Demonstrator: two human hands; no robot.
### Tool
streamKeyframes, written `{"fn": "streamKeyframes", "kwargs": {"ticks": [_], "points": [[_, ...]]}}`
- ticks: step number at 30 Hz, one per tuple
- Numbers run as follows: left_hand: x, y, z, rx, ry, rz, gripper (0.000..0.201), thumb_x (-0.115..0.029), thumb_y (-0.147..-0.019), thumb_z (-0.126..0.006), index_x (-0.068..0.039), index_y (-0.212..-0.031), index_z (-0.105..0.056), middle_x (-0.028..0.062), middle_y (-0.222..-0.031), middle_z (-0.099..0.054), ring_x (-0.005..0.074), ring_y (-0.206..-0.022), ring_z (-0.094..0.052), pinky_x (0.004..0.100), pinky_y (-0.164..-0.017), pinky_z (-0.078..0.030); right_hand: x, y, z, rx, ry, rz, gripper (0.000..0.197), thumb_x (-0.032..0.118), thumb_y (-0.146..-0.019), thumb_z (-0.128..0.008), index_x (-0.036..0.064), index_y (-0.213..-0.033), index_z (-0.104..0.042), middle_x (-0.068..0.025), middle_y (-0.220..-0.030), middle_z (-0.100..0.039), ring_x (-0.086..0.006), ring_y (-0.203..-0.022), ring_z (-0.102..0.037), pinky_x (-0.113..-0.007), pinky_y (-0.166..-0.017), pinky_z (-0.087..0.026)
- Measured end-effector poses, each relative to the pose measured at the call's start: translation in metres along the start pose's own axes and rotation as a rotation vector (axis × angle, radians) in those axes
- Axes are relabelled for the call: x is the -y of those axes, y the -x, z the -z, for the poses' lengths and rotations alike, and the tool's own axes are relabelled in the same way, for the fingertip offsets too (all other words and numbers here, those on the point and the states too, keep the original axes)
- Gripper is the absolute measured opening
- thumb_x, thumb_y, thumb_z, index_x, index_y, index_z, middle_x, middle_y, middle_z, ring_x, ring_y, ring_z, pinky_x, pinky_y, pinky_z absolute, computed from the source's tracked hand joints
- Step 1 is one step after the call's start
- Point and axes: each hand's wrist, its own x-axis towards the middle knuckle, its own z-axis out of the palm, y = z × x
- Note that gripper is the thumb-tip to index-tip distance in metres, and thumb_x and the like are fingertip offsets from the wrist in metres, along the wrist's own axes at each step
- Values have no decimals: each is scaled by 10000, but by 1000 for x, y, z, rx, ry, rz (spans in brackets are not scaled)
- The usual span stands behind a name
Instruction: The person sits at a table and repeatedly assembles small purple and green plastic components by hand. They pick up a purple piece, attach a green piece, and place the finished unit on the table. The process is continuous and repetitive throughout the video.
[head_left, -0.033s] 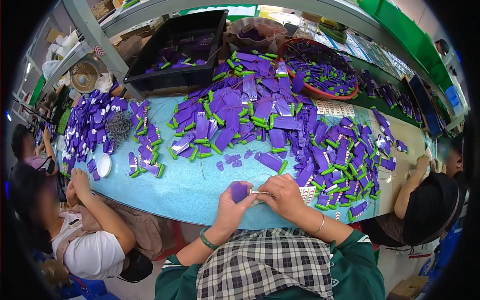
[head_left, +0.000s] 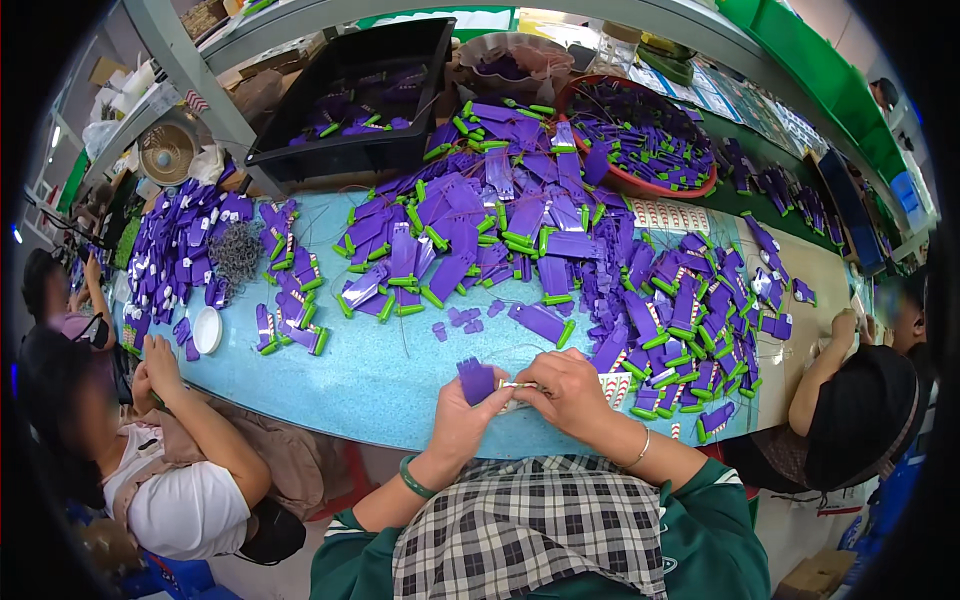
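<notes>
A flat purple piece (head_left: 476, 382), its far end uneven and notched, sits in the left hand (head_left: 458, 422) above the near edge of the blue table (head_left: 380, 375), notches toward the far edge. Beside it, a small whitish strip with reddish marks (head_left: 516, 386) (mostly hidden by fingers) lies crosswise between both hands, pinched by the right hand (head_left: 572, 388).

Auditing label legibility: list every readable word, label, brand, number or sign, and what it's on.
No readable words or numbers.
Printed sheet, upper right: too small to read.
Sticker sheet behind the right-hand pile: red-and-white chevrons only, no legible text.
White bag, lower right: red marks, too blurred.
Purple piece in the left hand: no text visible.
</notes>
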Motion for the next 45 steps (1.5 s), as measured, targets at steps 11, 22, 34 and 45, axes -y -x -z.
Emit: {"fn": "streamKeyframes", "kwargs": {"ticks": [11, 22, 34, 45], "points": [[6, -1, 6, -10, -17, -211, 81, 58, -810, -654, -13, -821, -619, 24, -869, -555, 89, -809, -511, 241, -719, -423, -16, 21, 61, 139, 364, 105, 161, 198, -688, -759, 120, -688, -619, -45, -597, -562, -206, -508, -584, -327, -434, -433], [3, -4, -4, -102, 116, -95, 33, -14, -862, -635, -14, -887, -614, -15, -813, -602, 50, -750, -553, 214, -695, -442, 20, -8, 61, 76, 166, 157, 187, 144, -671, -754, 93, -824, -660, -38, -765, -599, -222, -702, -576, -354, -601, -457], [2, 9, 4, -93, 69, 76, 102, -86, -905, -592, -8, -900, -658, -28, -820, -605, 37, -728, -510, 211, -656, -411, 5, -18, 3, -14, 11, 296, 147, 105, -679, -751, 81, -764, -634, -38, -796, -630, -244, -786, -597, -350, -673, -472], [-20, -4, 22, -165, -403, -326, 145, -17, -898, -560, 33, -1035, -548, 57, -819, -611, 112, -680, -598, 263, -603, -511, -19, -11, 6, 133, -1145, -509, 107, 45, -846, -661, 2, -912, -588, -76, -882, -667, -134, -817, -632, -278, -688, -501]]}}
